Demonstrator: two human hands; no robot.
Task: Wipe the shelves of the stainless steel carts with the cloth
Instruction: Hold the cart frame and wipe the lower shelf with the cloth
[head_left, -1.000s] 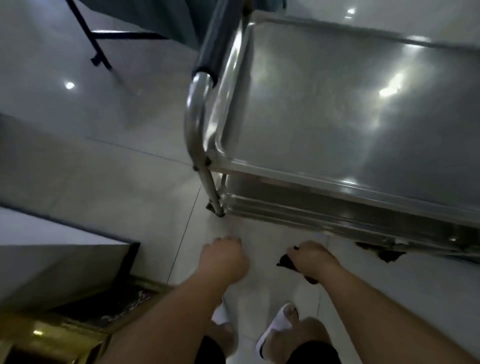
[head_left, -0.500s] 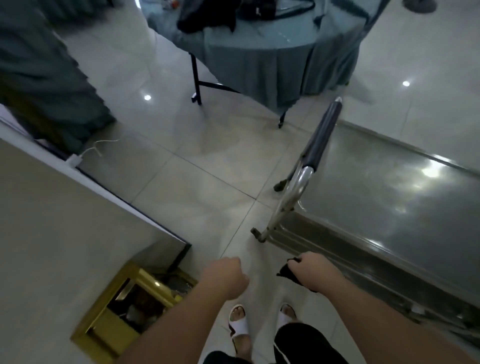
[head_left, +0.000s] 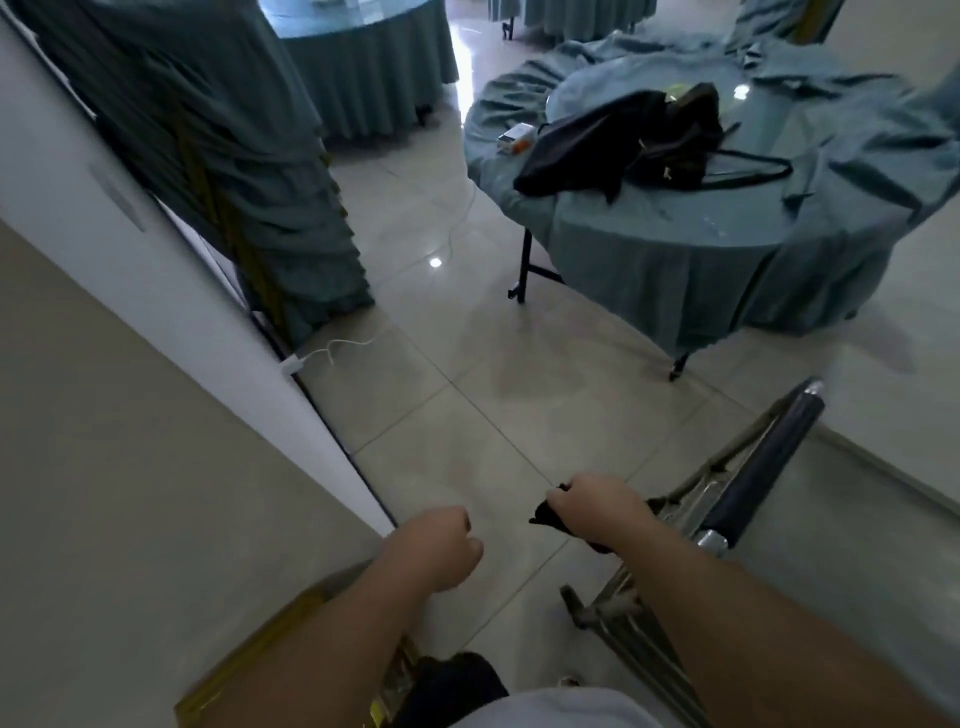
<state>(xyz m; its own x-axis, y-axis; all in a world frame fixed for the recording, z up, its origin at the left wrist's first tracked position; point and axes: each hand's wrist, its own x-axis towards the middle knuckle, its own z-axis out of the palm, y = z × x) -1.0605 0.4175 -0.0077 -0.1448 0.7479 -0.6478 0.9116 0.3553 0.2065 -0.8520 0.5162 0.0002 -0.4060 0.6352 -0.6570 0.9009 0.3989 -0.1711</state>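
Note:
My right hand (head_left: 597, 506) grips a small dark cloth (head_left: 545, 515), which pokes out to the left of the fist and below it. My left hand (head_left: 441, 551) is a loose fist with nothing in it, held over the floor to the left. The stainless steel cart (head_left: 841, 525) stands at the lower right; its dark padded handle (head_left: 763, 467) and steel frame lie just right of my right hand. The top shelf shows as a dull grey sheet, cut off by the frame edge. Neither hand touches the cart.
A round table under a teal cloth (head_left: 727, 234) stands ahead right, with black bags (head_left: 623, 140) on it and folding legs near the cart. A white wall panel (head_left: 156, 322) runs along the left, teal drapes (head_left: 234, 156) behind it. A white cable (head_left: 332, 351) lies on the tiled floor.
My view has lifted from the cart's shelf to the room ahead, so the cart slid to the lower right. Both hands kept their pose, the right one still holding the cloth.

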